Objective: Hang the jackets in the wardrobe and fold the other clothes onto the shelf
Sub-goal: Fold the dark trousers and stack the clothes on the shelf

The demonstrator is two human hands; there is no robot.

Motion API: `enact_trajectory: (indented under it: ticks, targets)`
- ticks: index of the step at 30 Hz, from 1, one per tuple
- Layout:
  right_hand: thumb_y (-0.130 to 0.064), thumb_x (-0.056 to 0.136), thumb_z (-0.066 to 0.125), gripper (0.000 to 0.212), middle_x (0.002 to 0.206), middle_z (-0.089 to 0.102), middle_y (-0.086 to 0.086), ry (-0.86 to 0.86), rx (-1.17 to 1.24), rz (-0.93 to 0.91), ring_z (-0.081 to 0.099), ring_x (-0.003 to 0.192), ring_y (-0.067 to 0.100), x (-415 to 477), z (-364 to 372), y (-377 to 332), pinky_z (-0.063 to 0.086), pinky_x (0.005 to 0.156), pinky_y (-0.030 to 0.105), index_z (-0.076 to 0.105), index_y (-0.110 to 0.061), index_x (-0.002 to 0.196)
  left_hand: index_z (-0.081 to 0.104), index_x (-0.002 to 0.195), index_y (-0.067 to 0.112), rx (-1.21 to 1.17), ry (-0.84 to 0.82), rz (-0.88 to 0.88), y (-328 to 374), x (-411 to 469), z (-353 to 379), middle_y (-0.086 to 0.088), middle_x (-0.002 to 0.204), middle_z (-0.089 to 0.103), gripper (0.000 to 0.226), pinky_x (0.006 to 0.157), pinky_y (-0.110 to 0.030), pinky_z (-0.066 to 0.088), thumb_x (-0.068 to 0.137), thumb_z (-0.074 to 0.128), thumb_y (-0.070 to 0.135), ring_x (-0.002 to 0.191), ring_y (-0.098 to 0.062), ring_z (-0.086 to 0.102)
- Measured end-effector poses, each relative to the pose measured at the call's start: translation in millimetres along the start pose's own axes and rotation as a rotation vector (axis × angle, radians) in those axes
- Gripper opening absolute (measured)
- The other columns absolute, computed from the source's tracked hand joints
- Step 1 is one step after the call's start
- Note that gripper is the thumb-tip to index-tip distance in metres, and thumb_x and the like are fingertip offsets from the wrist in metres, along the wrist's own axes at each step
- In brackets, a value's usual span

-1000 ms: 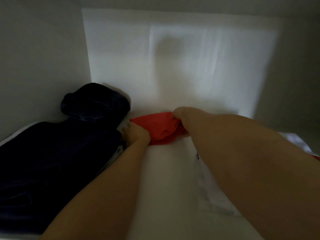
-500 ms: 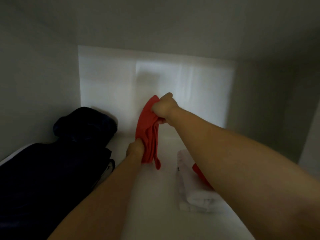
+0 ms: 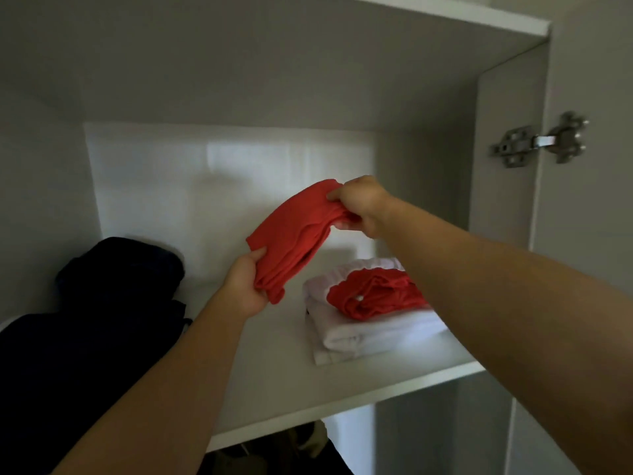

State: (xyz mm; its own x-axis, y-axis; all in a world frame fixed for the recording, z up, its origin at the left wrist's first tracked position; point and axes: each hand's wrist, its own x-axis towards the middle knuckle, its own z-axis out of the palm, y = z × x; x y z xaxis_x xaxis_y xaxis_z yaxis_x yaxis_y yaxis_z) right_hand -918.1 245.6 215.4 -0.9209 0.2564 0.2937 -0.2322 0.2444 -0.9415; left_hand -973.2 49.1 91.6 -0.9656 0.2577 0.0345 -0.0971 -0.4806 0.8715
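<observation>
I had both hands closed on the folded red garment (image 3: 294, 234) in mid-frame, my left hand (image 3: 245, 289) pinching its lower end and my right hand (image 3: 359, 205) its upper end, so its long axis ran from lower left up to upper right, clear above the shelf (image 3: 342, 382). The white folded pile (image 3: 370, 332) with another red piece (image 3: 373, 296) on top lay just below and right of it, nearer my right hand, so I judged that the likelier landing spot. Dark clothes (image 3: 89, 323) filled the shelf's left side.
</observation>
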Motion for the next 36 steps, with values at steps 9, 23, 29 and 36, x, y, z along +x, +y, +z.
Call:
enact_trajectory:
  ticks: [9,23,29,36]
  targets:
    - [0.004,0.094,0.063,0.025,0.062,0.056,0.012,0.122,0.121,0.102,0.055,0.045,0.02,-29.0,-95.2,48.9,0.051,0.04,0.029,0.054,-0.011,0.075,0.036,0.153,0.013,0.273,0.013,0.209,2.3,-8.1,83.4,-0.015,0.137,0.058,0.065,0.069,-0.034,0.057,0.095,0.044,-0.015,0.091,-0.025,0.067]
    - [-0.003,0.095,0.061,0.023,0.1,0.065,0.008,-0.029,-0.171,0.254,0.058,0.074,0.019,20.6,-120.2,130.7,0.051,0.055,0.026,0.07,-0.008,0.116,0.059,0.133,-0.005,0.606,0.277,0.065,-56.0,26.1,98.1,-0.022,0.132,0.062,0.036,0.104,-0.049,0.05,0.102,0.055,0.012,0.118,-0.035,0.062]
    - [-0.021,0.101,0.056,0.031,0.109,0.066,0.019,-0.183,-0.683,0.234,0.057,0.08,0.023,26.7,-115.2,118.0,0.043,0.059,0.025,0.067,0.0,0.12,0.061,0.127,0.0,0.928,0.279,-0.121,-38.4,23.2,111.8,-0.018,0.105,0.066,0.032,0.082,-0.044,0.058,0.105,0.048,0.019,0.09,-0.03,0.067]
    - [-0.018,0.103,0.044,0.037,0.137,0.06,0.019,-0.089,-0.958,-0.112,0.058,0.124,0.034,46.1,-96.0,72.4,0.048,0.097,0.031,0.065,-0.001,0.128,0.054,0.137,0.0,1.531,0.416,0.128,2.2,32.4,150.5,-0.02,0.146,0.049,0.043,0.11,-0.039,0.041,0.103,0.038,0.022,0.131,-0.035,0.049]
